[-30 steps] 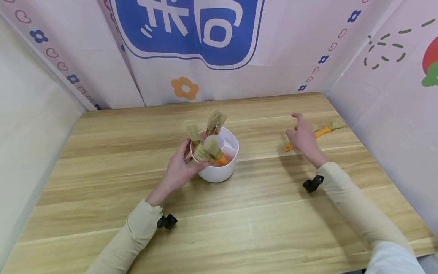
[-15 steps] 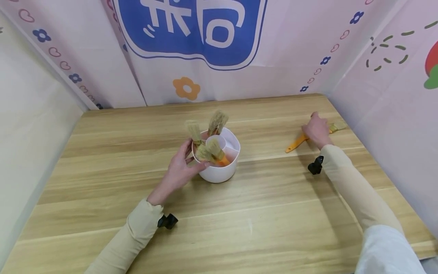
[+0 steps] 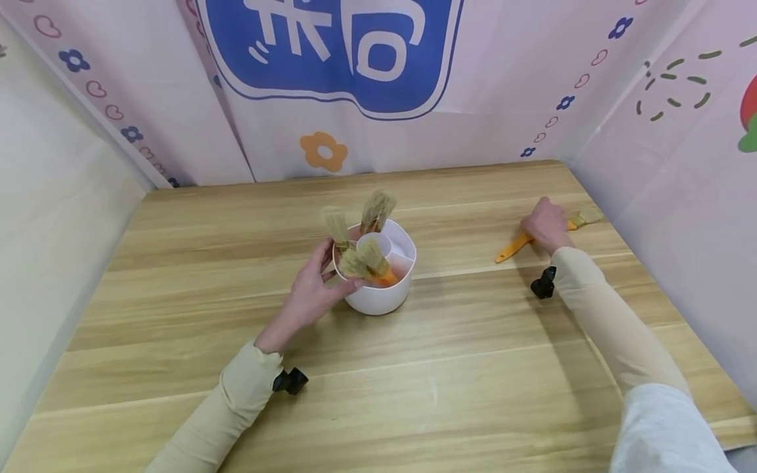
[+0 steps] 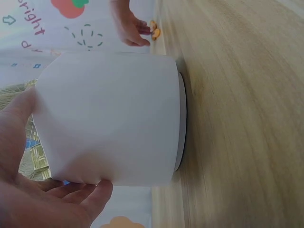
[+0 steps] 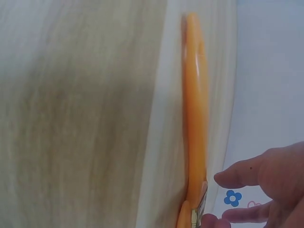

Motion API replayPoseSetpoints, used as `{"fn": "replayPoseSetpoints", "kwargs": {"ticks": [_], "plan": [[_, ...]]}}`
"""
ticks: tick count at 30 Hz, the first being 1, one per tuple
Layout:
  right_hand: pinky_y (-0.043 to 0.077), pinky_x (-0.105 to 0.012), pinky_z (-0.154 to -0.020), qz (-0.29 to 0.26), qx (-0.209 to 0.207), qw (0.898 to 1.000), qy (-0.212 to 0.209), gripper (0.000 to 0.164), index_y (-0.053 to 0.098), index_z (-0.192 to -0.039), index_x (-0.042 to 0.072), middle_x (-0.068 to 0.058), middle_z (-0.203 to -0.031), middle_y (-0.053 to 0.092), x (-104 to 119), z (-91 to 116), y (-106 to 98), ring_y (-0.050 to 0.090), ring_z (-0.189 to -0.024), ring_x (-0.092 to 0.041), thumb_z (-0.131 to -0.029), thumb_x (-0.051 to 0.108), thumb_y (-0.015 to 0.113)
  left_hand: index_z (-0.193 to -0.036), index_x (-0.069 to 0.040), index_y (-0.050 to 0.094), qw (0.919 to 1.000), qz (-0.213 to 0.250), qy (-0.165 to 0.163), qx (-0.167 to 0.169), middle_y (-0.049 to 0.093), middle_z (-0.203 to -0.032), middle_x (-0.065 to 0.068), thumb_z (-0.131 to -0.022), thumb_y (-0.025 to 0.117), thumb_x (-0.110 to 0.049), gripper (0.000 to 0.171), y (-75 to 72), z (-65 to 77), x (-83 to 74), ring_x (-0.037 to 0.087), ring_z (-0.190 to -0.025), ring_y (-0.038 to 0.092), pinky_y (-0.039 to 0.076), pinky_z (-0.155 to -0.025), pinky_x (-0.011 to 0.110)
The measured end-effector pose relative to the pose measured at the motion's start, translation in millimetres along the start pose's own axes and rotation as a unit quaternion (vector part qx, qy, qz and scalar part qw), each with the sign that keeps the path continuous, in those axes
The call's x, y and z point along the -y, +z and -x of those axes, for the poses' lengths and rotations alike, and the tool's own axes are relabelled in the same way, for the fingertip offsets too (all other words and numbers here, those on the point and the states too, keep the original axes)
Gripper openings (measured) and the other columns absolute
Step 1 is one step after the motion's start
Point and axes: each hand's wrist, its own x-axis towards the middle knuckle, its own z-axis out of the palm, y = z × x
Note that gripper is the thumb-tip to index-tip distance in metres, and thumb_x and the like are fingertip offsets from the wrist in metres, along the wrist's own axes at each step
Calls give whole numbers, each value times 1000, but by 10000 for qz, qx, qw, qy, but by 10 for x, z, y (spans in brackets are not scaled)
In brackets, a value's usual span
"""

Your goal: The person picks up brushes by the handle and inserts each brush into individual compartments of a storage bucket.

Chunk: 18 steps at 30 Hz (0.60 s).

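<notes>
A white divided container (image 3: 381, 299) stands on the table with several bristle paintbrushes (image 3: 371, 256) in it, bristles up. My left hand (image 3: 313, 289) grips its left side, thumb on the near rim; in the left wrist view, its fingers (image 4: 97, 199) lie against the wall. On the right, two orange-handled paintbrushes lie close together. My right hand (image 3: 547, 223) curls down over the one whose handle (image 3: 513, 248) points toward me, fingertips at its metal ferrule (image 5: 199, 211). The other brush's bristles (image 3: 587, 217) show past the hand. Its fingertips are hidden in the head view.
The wood-grain table (image 3: 378, 407) meets a printed back wall (image 3: 473, 138) and side walls close by on both sides. The lying brushes are near the table's right edge.
My right hand has moved right and away from me, then come down with curled fingers over the lying paintbrush. The left hand stays on the container.
</notes>
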Motion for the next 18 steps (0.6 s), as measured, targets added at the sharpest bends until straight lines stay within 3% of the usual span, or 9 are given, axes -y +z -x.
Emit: {"fn": "replayPoseSetpoints", "kwargs": {"ticks": [5,18], "plan": [[49,-43,-65,93,-9,10000,31,35,45,-107,-11,-26,-91,52,1,-36,35,51,-80,-35,-83,14,47,-149,-4,13,10000,-30,-31,12,19,-156,17,-82,72,-20,90,2,-1,11,32,-143,24,34,-112,47],[48,-39,-60,160,-86,9997,187,29,50,-99,-10,-26,-88,54,-66,-108,67,51,-75,-33,-85,15,48,-149,-3,13,10000,-64,-48,24,19,-156,17,-82,72,-20,91,-1,-8,16,32,-142,25,34,-112,47]]}}
